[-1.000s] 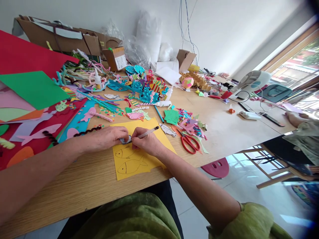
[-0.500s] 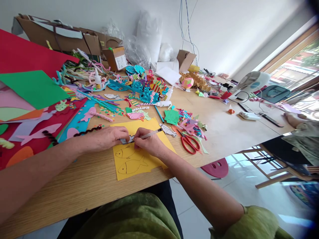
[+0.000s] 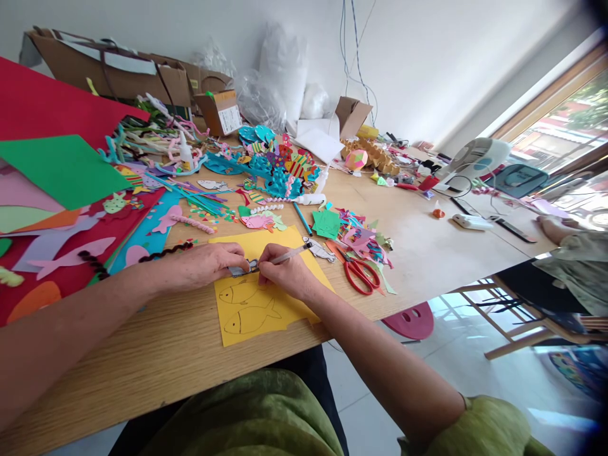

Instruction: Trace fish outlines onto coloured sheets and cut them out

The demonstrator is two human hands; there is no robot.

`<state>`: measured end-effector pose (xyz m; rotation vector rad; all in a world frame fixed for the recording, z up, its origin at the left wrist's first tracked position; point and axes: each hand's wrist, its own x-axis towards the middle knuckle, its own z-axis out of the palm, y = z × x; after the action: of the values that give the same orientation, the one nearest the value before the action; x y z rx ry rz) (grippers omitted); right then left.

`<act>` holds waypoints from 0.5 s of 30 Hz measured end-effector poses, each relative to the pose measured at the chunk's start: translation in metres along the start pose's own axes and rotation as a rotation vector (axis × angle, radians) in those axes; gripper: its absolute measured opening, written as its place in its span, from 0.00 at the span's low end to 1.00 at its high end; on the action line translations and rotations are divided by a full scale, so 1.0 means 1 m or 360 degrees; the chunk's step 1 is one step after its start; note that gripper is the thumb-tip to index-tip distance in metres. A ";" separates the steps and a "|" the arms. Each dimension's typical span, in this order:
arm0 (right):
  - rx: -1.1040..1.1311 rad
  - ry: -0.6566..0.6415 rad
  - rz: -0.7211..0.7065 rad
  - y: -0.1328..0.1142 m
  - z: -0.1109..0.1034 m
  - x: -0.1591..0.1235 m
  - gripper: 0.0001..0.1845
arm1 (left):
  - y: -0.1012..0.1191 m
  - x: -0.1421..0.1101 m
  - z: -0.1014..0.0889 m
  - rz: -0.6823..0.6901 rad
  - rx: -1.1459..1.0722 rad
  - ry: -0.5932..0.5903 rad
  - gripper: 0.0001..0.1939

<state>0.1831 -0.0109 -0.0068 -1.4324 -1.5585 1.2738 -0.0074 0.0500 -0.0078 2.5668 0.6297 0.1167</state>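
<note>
A yellow sheet [image 3: 256, 320] lies on the table before me, with two fish outlines drawn on its near part. My left hand [image 3: 223, 258] presses a small whitish paper cutout [image 3: 240, 269] with dark outlines flat onto the sheet. Its shape is partly hidden by the fingers. In my right hand [image 3: 285, 271] is a pen [image 3: 292, 253], its tip close to the cutout's right edge. Just right of the sheet are a paper fish [image 3: 320, 250] and red-handled scissors [image 3: 358, 272].
A heap of coloured scraps [image 3: 361, 234] and a green piece [image 3: 326, 223] lie beyond the scissors. Coloured sheets [image 3: 61, 171] cover the table's left side. Glue bottles [image 3: 311, 199] and painted crafts [image 3: 280, 180] stand farther back. Another person's arm [image 3: 558, 229] rests at the right end.
My right hand has shifted very slightly right along the cutout's edge with the pen. My left hand keeps its place, and the view has moved a little.
</note>
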 end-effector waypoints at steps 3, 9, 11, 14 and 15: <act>0.0017 0.0008 -0.0009 0.001 -0.001 0.000 0.08 | 0.000 0.000 0.000 -0.0023 0.0003 -0.0025 0.14; 0.0018 0.0040 0.0025 0.000 -0.001 0.000 0.08 | 0.002 0.000 0.000 -0.0051 0.0024 -0.0032 0.14; 0.0015 0.0049 0.0030 -0.001 0.000 0.001 0.08 | 0.002 0.000 -0.001 -0.0053 0.0039 -0.0028 0.15; -0.0010 0.0075 0.0025 0.001 0.001 0.002 0.07 | 0.003 0.000 -0.001 -0.0048 0.0039 -0.0031 0.16; -0.0017 0.0092 0.0017 0.001 0.001 0.002 0.07 | 0.004 0.000 -0.002 -0.0048 0.0039 -0.0039 0.16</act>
<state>0.1826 -0.0088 -0.0086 -1.4733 -1.5238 1.2213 -0.0063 0.0480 -0.0044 2.5768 0.6645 0.0675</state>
